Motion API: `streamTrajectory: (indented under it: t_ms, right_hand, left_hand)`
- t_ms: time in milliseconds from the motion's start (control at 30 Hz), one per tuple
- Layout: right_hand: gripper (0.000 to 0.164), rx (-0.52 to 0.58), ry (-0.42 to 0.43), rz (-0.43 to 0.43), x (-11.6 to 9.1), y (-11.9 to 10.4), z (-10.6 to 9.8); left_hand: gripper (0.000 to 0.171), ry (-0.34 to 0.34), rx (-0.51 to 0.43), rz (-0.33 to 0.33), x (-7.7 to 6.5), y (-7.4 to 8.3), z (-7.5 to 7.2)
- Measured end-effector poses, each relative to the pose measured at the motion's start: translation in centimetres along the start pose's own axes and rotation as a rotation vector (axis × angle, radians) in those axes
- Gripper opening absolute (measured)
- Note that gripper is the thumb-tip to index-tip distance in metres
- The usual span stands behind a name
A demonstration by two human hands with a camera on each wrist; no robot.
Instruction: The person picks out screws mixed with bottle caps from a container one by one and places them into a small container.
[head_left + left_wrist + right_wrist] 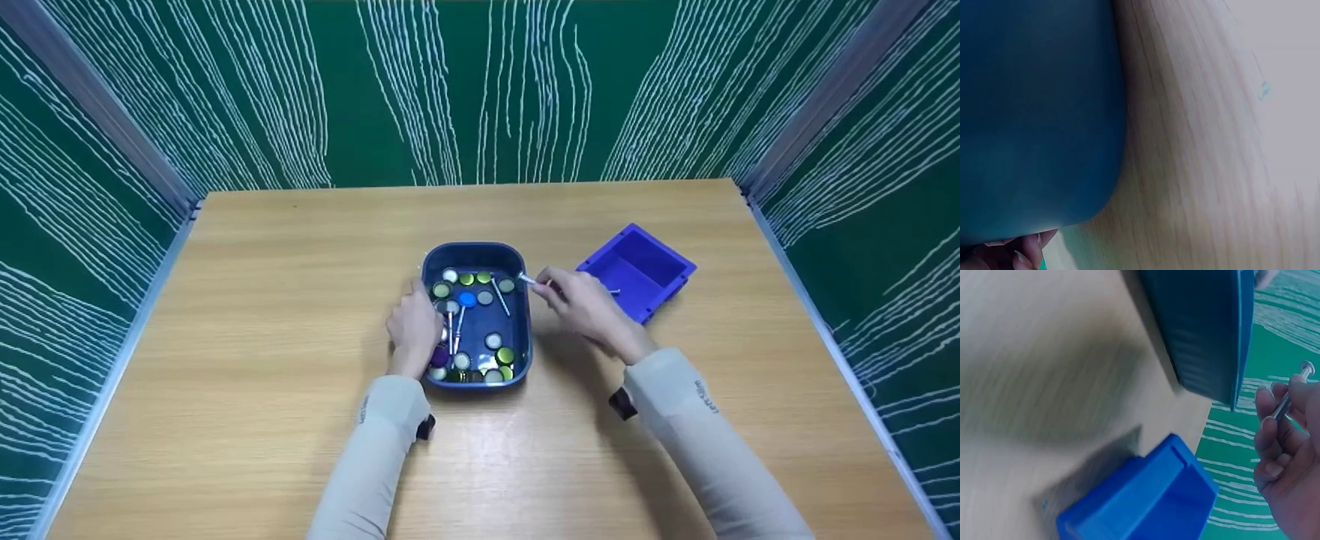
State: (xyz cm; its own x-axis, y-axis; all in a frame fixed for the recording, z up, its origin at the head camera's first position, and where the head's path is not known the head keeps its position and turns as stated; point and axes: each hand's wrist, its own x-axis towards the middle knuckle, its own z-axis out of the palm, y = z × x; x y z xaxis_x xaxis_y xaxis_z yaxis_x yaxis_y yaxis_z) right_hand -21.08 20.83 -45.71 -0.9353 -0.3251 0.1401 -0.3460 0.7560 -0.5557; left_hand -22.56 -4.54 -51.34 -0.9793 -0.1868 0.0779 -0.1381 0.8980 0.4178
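Nearest, wearing pale grey sleeves [360, 469] above a light wood-grain tabletop [510, 465]. Resting the left hand [414, 330] against the left side of a dark-blue rounded rectangular bin [480, 255]; cannot tell the closure of its fingers. Inside that bin, holding round caps [505, 355] in green, white and silver, plus slender silver rods [501, 298]. Pinching a round-headed silver metal bolt [1282, 406] between the fingers of the right hand [589, 305], near the bin's right rim. Just beyond that hand, showing a bright-blue rectangular box [637, 270]. Farthest, backed by green walls [345, 90] streaked white.
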Motion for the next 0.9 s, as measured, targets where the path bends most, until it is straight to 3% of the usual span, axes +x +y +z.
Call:
streamTrajectory:
  t_ms: [200,533,767,900]
  right_hand:
    - [0.022,-0.002,0.014,0.032,-0.2,1.3,-1.6]
    - [0.022,-0.033,0.030,0.154,-1.0,4.4,-4.0]
    - [0.022,-0.096,0.015,0.197,-1.8,6.4,-4.5]
    - [0.022,-0.195,0.027,0.175,-2.3,6.8,-4.1]
  left_hand:
    - [0.045,-0.019,0.002,0.001,0.0,0.0,0.0]
    - [0.043,-0.015,0.005,-0.013,0.1,0.1,-0.2]
    - [0.040,-0.035,0.009,-0.031,0.1,0.2,-0.1]
    - [0.040,-0.036,0.014,-0.031,0.2,0.2,-0.1]
